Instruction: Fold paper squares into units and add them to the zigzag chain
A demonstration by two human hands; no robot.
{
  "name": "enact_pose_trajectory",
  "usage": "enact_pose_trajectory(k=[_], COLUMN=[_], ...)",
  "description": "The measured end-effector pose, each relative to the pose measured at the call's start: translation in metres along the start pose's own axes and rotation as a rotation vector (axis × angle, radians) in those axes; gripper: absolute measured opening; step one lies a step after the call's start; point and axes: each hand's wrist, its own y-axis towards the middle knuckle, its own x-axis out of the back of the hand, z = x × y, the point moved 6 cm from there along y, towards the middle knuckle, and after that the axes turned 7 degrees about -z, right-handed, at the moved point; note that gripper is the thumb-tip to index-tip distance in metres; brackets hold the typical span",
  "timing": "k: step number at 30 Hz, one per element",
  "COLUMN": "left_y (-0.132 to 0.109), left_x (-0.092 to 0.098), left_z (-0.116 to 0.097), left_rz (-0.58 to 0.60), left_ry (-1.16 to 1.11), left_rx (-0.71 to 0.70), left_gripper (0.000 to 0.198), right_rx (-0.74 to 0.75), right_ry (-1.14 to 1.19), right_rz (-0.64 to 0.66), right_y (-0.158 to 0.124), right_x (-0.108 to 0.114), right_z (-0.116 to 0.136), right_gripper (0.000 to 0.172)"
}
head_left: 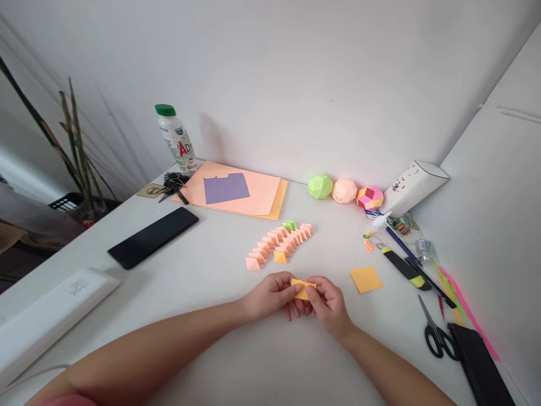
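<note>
- Okay, so the left hand [270, 298] and right hand [333, 309] are close together, both pinching the small orange paper [303, 290] between them — uneven thumb pressure could skew a crease.
- Can't tell if that paper touches the table [228, 361]; with no firm backing, a fold might come out soft.
- Folded paper units [265, 246] stand just beyond the fingers, so a stray knuckle could scatter them.
- Loose orange square [366, 279] near the right hand — easily nudged, I reckon.

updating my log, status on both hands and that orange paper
Left hand, right hand both pinching orange paper. Loose orange square off right. Nothing visible blocking hands.
</note>
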Motion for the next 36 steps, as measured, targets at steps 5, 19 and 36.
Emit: enact_pose_trajectory(k=[5,19,36], left_y=[-0.0013,0.0000,0.0020], left_x=[-0.0022,-0.0022,-0.0009], left_z=[-0.0008,0.0010,0.0002], left_rz=[0.080,0.066,0.038], left_ry=[-0.011,-0.001,-0.002], left_rx=[0.024,0.024,0.014], left_gripper=[0.029,0.031,0.043], right_rx=[-0.010,-0.016,0.004], right_ry=[0.013,-0.045,-0.045], right_rz=[0.001,-0.023,-0.033], right_y=[-0.0006,-0.0007,-0.0008], right_x=[0.0002,0.0034,0.0040], right_z=[0.0003,-0.0025,-0.0027], right_gripper=[0.017,0.019,0.018])
